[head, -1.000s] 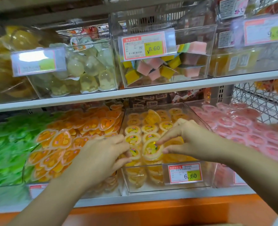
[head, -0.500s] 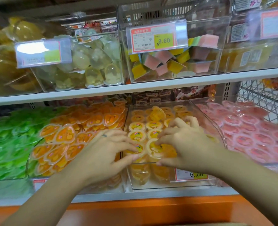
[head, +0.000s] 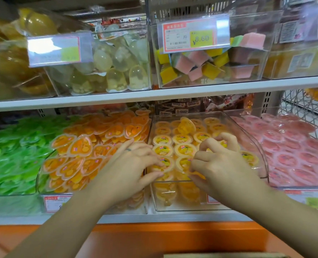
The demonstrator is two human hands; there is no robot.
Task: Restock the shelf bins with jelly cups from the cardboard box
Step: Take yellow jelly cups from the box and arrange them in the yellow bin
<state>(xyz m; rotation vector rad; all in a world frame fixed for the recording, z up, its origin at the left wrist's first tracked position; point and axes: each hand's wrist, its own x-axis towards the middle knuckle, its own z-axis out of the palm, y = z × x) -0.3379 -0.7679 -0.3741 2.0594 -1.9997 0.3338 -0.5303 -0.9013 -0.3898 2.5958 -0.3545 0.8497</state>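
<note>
Both hands are inside the clear bin (head: 255,144) in the middle of the low shelf. This bin holds the yellow jelly cups (head: 182,139). They are round and sit in neat rows with their lids up. The rows go from the front of the bin to the back. One cup (head: 187,125) at the back is tipped on its side.

The left hand (head: 134,164) comes in from the left. Its fingers are mostly straight and spread a bit, and their tips touch the front left cup (head: 164,162). It is not gripping anything.

The right hand (head: 221,164) comes in from the right with bent fingers. Its thumb and first finger curl onto the edge of the front right cup (head: 184,163), so it seems to pinch it. Both front cups lie just ahead of the fingertips, right by the bin's front wall, and they sit side by side.

I think the person is setting these two cups flat in the front row.

A thin brown strip at the very bottom may be the cardboard box (head: 223,255). It lies below the shelf, close to the person and under the right arm. So the right hand looks nearer for the next grab, and it would have to pull back and go down.
</note>
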